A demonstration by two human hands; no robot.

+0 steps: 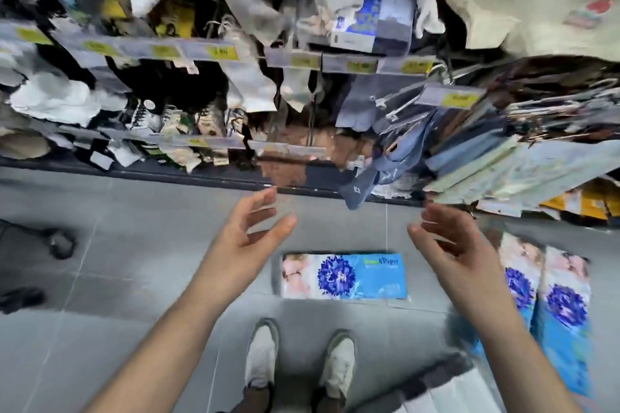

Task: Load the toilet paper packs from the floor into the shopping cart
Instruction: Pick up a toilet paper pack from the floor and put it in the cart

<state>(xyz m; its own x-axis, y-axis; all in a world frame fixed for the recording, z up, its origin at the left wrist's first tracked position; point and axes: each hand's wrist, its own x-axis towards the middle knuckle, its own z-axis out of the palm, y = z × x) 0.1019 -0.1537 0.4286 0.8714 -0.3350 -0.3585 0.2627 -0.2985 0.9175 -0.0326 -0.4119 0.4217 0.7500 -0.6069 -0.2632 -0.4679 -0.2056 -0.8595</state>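
The person is holding the left hand (pixel 250 231) and right hand (pixel 443 245) spread and empty above a toilet paper pack (pixel 344 276) lying low-centre on the floor (pixel 134 245), long axis left-to-right between them; two more packs (pixel 550 305), somewhat blurred, are lying at lower right.

1. This is a shop aisle: shelf rails (pixel 188 52) carry rows of yellow price tags (pixel 221 51).
2. Packaged socks and clothes (pixel 359 191) hang on hooks (pixel 396 111) above the grey tiled floor (pixel 134 261).
3. Wrapped paper packs (pixel 344 277) lie on that floor.
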